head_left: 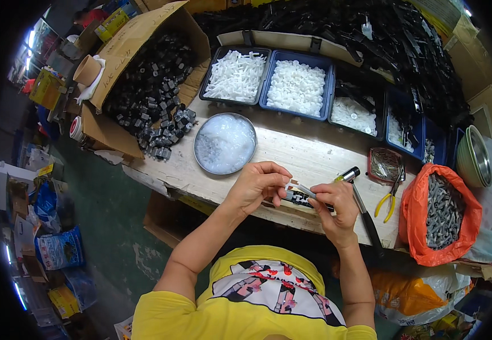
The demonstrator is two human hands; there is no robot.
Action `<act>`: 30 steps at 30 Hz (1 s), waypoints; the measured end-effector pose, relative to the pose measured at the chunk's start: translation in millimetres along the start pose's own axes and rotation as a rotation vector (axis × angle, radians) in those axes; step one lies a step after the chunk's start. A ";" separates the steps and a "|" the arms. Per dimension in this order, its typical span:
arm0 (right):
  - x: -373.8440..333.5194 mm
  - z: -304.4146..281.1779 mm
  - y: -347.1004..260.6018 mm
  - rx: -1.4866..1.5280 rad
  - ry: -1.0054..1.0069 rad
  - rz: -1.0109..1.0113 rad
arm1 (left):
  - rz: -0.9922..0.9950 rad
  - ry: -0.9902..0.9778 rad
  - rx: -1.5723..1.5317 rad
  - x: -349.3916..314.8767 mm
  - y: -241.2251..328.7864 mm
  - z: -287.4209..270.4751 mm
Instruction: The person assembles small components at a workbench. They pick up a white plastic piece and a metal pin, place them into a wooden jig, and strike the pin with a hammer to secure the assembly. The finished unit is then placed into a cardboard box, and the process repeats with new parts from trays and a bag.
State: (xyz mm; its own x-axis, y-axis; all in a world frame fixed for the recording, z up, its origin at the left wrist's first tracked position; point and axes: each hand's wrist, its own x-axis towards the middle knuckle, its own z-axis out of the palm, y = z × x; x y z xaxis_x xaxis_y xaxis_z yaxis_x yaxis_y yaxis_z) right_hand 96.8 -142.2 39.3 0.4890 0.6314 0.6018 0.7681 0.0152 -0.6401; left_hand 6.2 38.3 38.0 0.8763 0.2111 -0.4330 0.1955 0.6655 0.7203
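Just over the table's near edge, both my hands are closed around a small black-and-metal assembly [299, 198]. A slim white plastic piece [298, 186] lies along its top. My left hand [257, 187] pinches the left end between thumb and fingers. My right hand [336, 207] grips the other end, its fingertips on the white piece. Parts of the assembly are hidden by my fingers. Close to my right hand lies a hammer [366, 214] with a black handle. A metal bowl of cloudy, pale, jelly-like stuff [225, 143] stands left of my hands.
Trays of white plastic parts [296, 88] line the table's back. A cardboard box [138, 42] spills dark metal blocks [158, 113] at left. Yellow-handled pliers [389, 198], a small dish of pins [386, 164] and an orange bag of grey parts [407, 226] sit at right. Black parts [336, 25] pile behind.
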 end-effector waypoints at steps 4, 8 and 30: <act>-2.9 -1.3 2.9 -0.075 -0.012 -0.095 | -0.111 -0.068 -0.010 6.1 0.9 -2.5; -9.3 -3.7 3.3 -0.125 -0.058 -0.091 | -0.181 -0.108 0.029 11.5 -2.6 2.5; -50.8 -33.5 11.9 0.157 -0.061 0.724 | 0.802 0.026 1.311 6.6 -52.2 18.9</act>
State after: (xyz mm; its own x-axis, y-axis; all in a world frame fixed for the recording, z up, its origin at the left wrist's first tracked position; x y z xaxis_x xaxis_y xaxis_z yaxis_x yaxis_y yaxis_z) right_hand 95.0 -200.1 17.2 0.8231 0.5674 -0.0215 0.1919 -0.3135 -0.9300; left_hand 10.1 -8.6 7.9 0.9321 0.2157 0.2909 -0.0596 -0.7009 0.7107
